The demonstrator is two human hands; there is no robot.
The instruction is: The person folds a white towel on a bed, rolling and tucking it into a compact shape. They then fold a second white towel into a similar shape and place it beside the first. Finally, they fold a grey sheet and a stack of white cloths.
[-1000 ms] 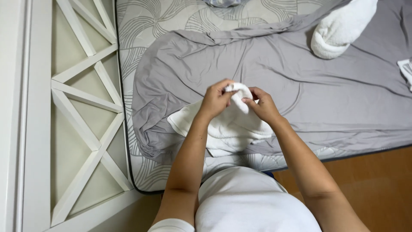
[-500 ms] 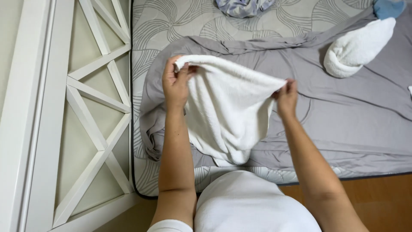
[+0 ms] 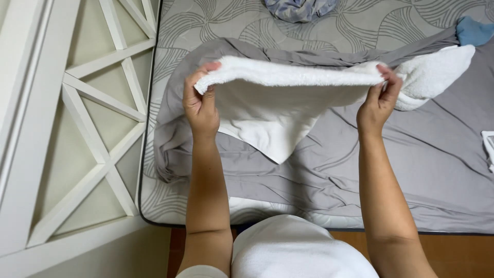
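Note:
A white towel (image 3: 280, 98) is stretched out wide above the bed, its top edge level and a lower corner hanging down. My left hand (image 3: 200, 100) pinches its left top corner. My right hand (image 3: 380, 100) grips the right top corner. Both arms are raised over a grey sheet (image 3: 411, 154) that lies rumpled on the patterned mattress (image 3: 226, 25).
A rolled white towel (image 3: 437, 72) lies on the sheet just right of my right hand. A blue cloth (image 3: 473, 31) and a crumpled grey-blue garment (image 3: 298, 9) sit at the far side. White lattice panel (image 3: 87, 128) stands left of the bed; wooden floor (image 3: 453, 252) below.
The towel was bunched between both hands, then shaken open. My hands have moved far apart and upward, spreading it wide.

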